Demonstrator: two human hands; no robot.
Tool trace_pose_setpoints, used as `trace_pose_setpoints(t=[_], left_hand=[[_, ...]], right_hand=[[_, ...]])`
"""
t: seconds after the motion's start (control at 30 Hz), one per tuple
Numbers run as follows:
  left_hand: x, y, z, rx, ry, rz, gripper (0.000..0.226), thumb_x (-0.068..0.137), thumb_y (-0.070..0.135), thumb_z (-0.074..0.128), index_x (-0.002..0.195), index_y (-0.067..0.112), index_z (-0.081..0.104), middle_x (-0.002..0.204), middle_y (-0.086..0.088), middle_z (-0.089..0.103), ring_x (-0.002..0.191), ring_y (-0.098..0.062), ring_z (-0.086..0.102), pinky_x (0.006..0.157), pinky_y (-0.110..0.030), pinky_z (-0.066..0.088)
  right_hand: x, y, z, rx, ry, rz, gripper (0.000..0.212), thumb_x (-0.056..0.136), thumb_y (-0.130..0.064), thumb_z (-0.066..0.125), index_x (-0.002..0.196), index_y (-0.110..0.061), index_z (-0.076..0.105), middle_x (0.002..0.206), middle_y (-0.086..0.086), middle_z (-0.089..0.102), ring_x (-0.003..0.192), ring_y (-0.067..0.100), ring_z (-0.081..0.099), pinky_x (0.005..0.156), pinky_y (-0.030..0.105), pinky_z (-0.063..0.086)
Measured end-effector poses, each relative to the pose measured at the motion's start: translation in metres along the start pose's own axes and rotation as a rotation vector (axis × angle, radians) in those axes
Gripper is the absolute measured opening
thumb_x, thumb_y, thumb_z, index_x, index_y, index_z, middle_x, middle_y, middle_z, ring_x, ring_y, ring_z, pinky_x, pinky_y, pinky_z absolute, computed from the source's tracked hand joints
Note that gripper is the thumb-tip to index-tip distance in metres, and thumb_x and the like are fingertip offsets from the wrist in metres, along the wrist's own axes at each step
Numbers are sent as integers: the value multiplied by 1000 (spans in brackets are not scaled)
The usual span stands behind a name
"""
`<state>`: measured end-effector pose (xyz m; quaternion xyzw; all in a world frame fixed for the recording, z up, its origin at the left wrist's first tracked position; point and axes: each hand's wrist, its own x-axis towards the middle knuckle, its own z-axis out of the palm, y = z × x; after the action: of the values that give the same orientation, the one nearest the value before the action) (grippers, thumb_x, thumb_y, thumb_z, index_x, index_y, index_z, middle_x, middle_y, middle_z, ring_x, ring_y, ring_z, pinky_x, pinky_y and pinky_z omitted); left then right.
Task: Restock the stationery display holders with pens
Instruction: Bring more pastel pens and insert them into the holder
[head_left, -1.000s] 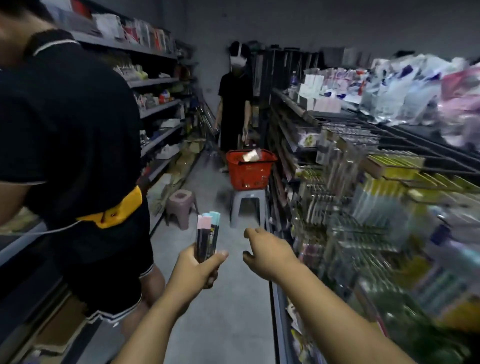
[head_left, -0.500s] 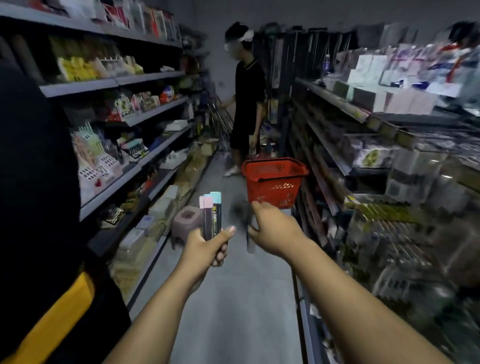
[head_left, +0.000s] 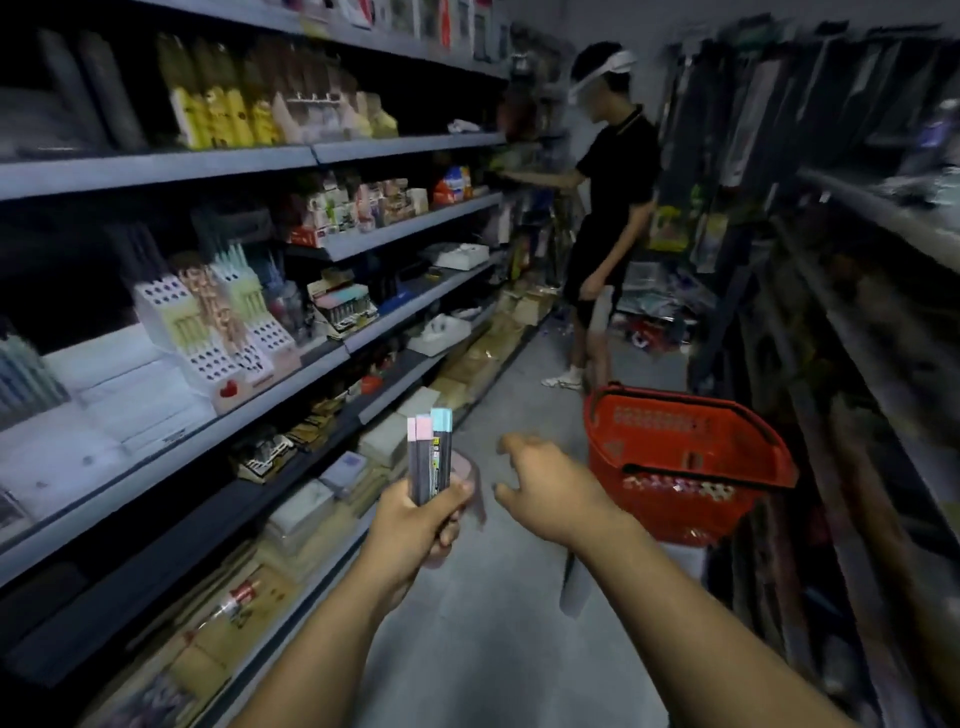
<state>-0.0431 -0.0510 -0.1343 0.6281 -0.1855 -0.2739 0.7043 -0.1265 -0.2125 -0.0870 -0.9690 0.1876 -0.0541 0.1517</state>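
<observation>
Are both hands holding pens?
No, only the left hand grips the pens; the right hand is out in front with loose fingers and holds nothing.

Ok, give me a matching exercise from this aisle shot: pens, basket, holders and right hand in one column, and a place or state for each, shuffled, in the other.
Column one:
1. pens
2. basket
3. holders
4. right hand

Column two:
A. standing on the shelf at the left
B. gripped upright in the left hand
C. empty, fingers loosely curled
D. red, at the right side of the aisle

Pairs: 1-B, 2-D, 3-A, 4-C
</observation>
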Motion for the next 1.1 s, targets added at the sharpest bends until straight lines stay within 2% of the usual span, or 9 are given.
trace_pose_setpoints(t=[0.13,0.27,0.33,0.5,0.6,0.7,0.83,1.0,1.1], left_hand=[[68,6,-8,-43,139,-12,21,95,15,73,84,8,58,64,-13,46,48,-18,38,44,-24,29],[128,8,-30,-75,268,2,25,97,11,70,77,10,55,59,-9,46,45,-15,37,42,-23,27],[162,10,-47,-77,296,21,25,97,11,70,76,9,56,59,-7,48,46,-15,38,41,-22,29],[250,17,-98,-57,295,33,32,96,15,72,66,15,61,58,-12,46,46,-18,36,45,-25,27],[300,20,-126,-45,309,28,29,93,21,76,68,15,63,60,-15,46,48,-20,39,48,-27,30],[348,24,-144,-50,318,8,26,93,22,76,72,14,62,59,-15,48,49,-20,40,49,-28,30],[400,22,-156,-66,336,5,29,95,23,74,71,13,60,57,-19,46,45,-20,36,48,-30,28],[475,18,-165,-72,390,-3,38,96,21,71,63,10,58,54,-16,47,43,-20,38,49,-27,30],[518,17,-165,-84,448,-10,29,97,15,69,71,8,58,57,-12,50,44,-19,40,44,-23,32]], right_hand=[[95,12,2,-4,-43,-149,41,97,-30,57,134,-16,47,132,10,55,115,33,58,88,41,52],[181,10,24,60,-85,-269,26,96,-31,58,115,-16,51,119,8,57,105,31,60,83,42,54],[224,5,37,94,-95,-292,29,94,-30,60,119,-17,52,120,7,58,106,29,61,84,43,55],[331,-15,59,141,-95,-306,39,96,-29,60,132,-14,53,129,6,57,110,26,59,78,29,45],[387,-25,68,190,-114,-304,36,96,-32,60,128,-15,55,125,7,58,111,26,59,86,36,52],[439,-30,75,286,-103,-284,34,95,-32,64,125,-16,58,121,5,61,109,22,60,91,40,53],[496,-33,89,550,-140,-251,22,91,-28,70,110,-17,66,104,1,68,99,17,65,88,43,55],[580,-33,98,725,-177,-290,12,99,-28,62,104,-23,71,103,-7,72,97,6,65,78,22,50],[627,-25,101,835,-260,-297,11,98,-38,61,96,-33,70,98,-11,72,91,7,67,77,30,55]])
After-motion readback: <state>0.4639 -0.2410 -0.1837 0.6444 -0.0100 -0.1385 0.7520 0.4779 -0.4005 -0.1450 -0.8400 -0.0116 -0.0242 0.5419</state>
